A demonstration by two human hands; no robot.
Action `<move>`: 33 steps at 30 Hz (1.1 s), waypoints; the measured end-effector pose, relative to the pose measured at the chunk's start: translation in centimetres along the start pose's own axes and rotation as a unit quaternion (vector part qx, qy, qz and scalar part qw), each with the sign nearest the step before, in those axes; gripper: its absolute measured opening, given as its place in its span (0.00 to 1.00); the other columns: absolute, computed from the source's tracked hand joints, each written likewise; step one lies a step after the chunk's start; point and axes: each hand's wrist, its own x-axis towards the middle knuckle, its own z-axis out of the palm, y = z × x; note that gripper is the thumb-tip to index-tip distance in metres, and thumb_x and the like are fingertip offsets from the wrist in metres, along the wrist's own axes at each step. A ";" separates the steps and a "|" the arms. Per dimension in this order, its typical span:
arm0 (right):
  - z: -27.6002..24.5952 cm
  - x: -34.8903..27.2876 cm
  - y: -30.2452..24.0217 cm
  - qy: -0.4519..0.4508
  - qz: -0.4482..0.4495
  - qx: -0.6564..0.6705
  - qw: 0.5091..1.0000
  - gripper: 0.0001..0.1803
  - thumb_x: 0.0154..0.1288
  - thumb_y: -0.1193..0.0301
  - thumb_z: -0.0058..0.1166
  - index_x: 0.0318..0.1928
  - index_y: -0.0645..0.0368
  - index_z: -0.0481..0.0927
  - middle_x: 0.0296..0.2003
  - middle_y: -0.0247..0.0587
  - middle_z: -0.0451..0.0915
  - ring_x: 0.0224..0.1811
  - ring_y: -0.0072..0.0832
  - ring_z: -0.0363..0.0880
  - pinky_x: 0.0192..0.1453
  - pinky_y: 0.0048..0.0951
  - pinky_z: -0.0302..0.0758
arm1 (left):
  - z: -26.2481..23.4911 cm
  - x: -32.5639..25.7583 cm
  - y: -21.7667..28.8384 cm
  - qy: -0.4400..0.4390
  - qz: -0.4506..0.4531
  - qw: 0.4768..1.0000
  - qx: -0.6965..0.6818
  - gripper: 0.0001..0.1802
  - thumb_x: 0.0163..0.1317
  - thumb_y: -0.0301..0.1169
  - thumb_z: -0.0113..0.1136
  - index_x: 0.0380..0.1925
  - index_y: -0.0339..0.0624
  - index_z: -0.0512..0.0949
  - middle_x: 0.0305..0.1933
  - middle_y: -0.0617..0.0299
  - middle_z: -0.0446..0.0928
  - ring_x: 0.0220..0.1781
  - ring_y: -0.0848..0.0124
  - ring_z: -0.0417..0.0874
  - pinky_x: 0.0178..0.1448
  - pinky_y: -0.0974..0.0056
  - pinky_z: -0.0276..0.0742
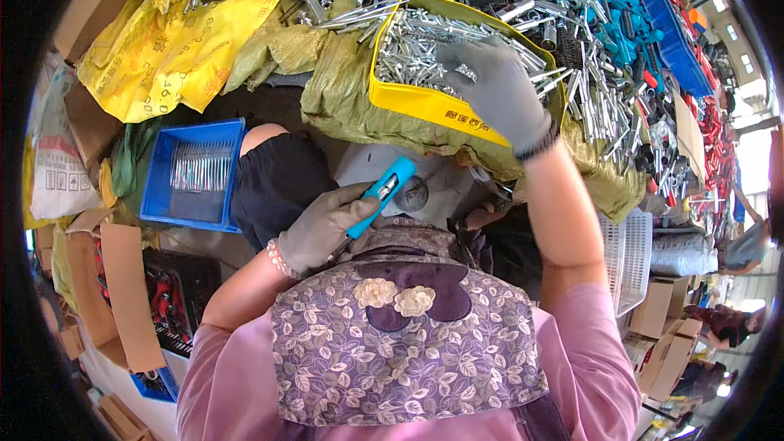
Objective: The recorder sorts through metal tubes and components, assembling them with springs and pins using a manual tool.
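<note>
Left hand: the grey-gloved left hand (320,229) is closed around the lower end of a bright blue plastic handle with a metal insert (382,193), held low in front of the body.
Right hand: the grey-gloved right hand (496,90) reaches into the yellow plastic bin (425,103), fingers spread over short silvery metal rods (416,49); whether it grips one I cannot tell.
Handling: the handle looks light, stiff and smooth; best held mid-shaft. The rods look hard and slippery.
Position: the handle's top juts up and right beyond the fist, toward the bin's near edge.

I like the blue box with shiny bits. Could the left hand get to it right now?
Probably not easily. The left hand is already gripping a blue handle, and the person's knee sits between it and the blue box, though the box's top is open.
</note>
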 end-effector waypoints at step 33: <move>5.1 -8.3 -8.9 -0.064 0.280 0.398 0.872 0.08 0.72 0.71 0.54 0.39 0.65 0.75 0.26 0.39 0.74 0.27 0.24 0.73 0.32 0.29 0.71 | -0.6 0.5 -1.2 0.011 0.012 1.000 -0.026 0.23 0.67 0.35 0.60 0.55 0.28 0.73 0.34 0.60 0.76 0.25 0.79 0.77 0.29 0.70 0.72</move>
